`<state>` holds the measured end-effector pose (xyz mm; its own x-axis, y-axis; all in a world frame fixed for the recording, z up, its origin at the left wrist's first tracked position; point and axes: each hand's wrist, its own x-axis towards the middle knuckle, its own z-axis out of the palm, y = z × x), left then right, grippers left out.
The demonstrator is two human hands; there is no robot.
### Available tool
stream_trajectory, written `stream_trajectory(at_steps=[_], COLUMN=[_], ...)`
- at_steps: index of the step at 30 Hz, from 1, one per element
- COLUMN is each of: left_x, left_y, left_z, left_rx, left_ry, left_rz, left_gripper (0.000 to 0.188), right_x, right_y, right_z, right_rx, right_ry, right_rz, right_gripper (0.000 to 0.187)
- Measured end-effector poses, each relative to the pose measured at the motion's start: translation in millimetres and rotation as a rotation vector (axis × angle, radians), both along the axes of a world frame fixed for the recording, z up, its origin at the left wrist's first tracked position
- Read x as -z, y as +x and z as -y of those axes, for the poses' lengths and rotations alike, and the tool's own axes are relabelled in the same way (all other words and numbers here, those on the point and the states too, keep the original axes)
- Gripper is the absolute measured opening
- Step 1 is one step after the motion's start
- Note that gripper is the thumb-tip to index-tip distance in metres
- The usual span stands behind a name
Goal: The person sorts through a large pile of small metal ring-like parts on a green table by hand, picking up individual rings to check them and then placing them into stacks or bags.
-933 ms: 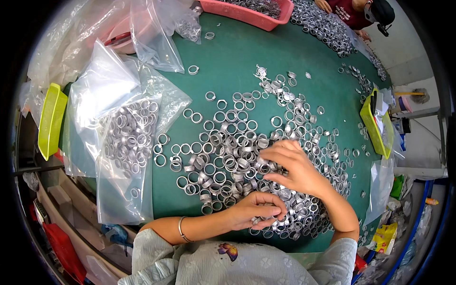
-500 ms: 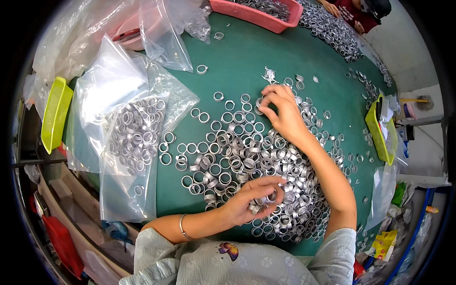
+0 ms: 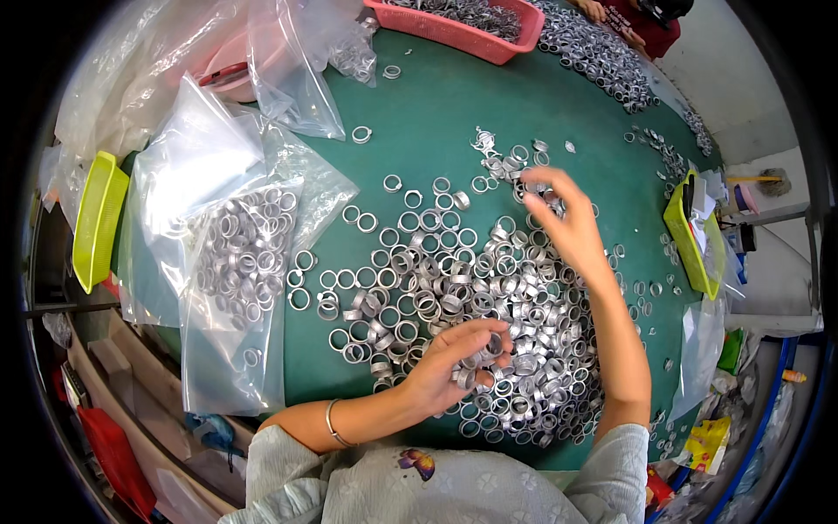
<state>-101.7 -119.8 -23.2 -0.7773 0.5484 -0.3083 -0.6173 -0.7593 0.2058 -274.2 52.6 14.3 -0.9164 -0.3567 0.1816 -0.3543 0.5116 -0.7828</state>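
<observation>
A big heap of small silver metal rings [image 3: 489, 288] covers the middle of the green table [image 3: 436, 113]. My left hand [image 3: 454, 362] rests at the near edge of the heap, fingers curled around a bunch of rings. My right hand [image 3: 563, 218] is stretched out over the far side of the heap, fingertips pinching at rings there. A clear plastic bag [image 3: 240, 262] partly filled with the same rings lies flat to the left of the heap.
More clear bags [image 3: 288, 61] lie at the far left. A pink tray [image 3: 463, 26] of metal parts stands at the far edge beside another ring pile [image 3: 598, 57]. Yellow-green trays sit at the left edge [image 3: 96, 218] and right edge [image 3: 690, 231]. Another person's sleeve [image 3: 650, 17] shows top right.
My right hand has moved from the near right of the heap out to its far side. My left hand has stayed near the front edge, still holding rings.
</observation>
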Motion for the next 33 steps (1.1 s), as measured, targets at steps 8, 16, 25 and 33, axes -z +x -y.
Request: stream_trajectory(at_steps=[8,16,25,33], left_x=[6,3,5,9], left_y=[0,0,4,2], left_z=[-4,-4,-8,-6], left_rx=[0.06,0.112,0.159,0.234], left_ry=[0.052,0.102,0.062,0.124], left_rz=[0.0,0.035,-0.094,-0.074], left_gripper=[0.028,0.03,0.022,0.024], right_x=[60,7,-7,5], right_y=[-41,43,32,25], right_z=[-22,-28,-40,16], right_rx=[-0.08,-0.281,0.035,-0.293], right_ry=[0.31,0.161,0.162,0.365], right_rz=[-0.12,0.114,0.098,-0.18], right_gripper=[0.034,0.011,0.011,0.015])
